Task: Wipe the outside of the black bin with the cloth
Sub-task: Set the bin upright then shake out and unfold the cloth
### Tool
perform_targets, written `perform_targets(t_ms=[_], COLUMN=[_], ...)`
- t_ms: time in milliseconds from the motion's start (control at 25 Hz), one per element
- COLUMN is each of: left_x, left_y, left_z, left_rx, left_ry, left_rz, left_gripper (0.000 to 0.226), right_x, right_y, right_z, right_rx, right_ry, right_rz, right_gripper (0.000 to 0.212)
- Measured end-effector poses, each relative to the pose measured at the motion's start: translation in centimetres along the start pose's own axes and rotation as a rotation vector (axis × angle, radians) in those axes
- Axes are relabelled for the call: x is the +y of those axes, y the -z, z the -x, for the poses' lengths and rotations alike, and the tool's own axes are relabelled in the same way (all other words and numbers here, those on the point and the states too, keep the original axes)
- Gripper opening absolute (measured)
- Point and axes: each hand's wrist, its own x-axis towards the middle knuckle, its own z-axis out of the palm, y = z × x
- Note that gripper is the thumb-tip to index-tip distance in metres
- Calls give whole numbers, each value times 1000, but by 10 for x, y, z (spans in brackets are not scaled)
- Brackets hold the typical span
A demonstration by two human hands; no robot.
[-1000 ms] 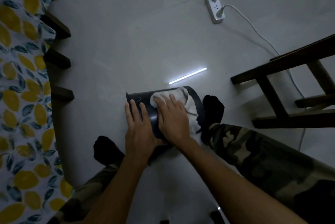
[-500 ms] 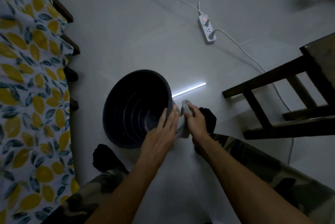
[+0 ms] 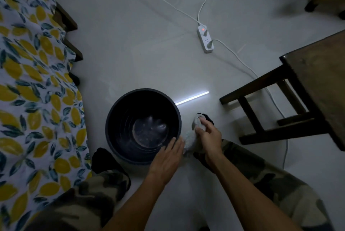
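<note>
The black bin (image 3: 119,118) stands upright on the floor between my feet, its open mouth facing the camera. My left hand (image 3: 168,156) rests flat against the bin's near right rim, fingers together. Just right of the bin, my right hand (image 3: 209,135) is closed on a bunched white cloth (image 3: 190,137), which hangs beside the bin's outer wall; whether the cloth touches the wall is hidden.
A bed with a lemon-print cover (image 3: 28,100) fills the left side. A dark wooden stool (image 3: 298,103) stands at the right. A white power strip (image 3: 205,40) with cables lies on the floor beyond. My legs in camouflage trousers flank the bin.
The bin lay on its side under both hands a second ago; it now stands upright. The right hand came off it with the cloth and sits at its right side.
</note>
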Motion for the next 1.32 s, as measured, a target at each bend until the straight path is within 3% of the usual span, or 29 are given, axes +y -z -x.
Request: perform_targets(t_ms=[120,240,320,400,480,640,800,1000,1160,1320], left_x=[5,6,10,14,11,17,40,70,100,128], left_y=[58,137,182,219,246,311,369,447,524,586], left_z=[4,15,30,45,58,100,147,210,259,296], left_rx=[196,324,447,461,511,679,803,879,867,854], left_ry=[33,225,317,334,328,275,195,99,6,46], left_rz=[85,642,915,985,971,903,804,538,248,221], left_gripper=[45,26,28,51,66,66,28,26,29,27], right_x=[-28,-65,-93,-121,-150,-199,-235,-285,-334,-380], right_y=[7,14,17,20,27,49,69,111,146,173], right_z=[22,55,83,112,142,200,261,346,413,452], right_rx=[-53,-146,-234,-303,-337,-337,-281,-209,-95,157], right_ry=[74,271,445,580,674,873,1049,1269,1506,1702], right_rz=[-19,84,182,254,308,388,381,410,613,721], right_gripper=[40,29,24,31,38,42,36,13,16,12])
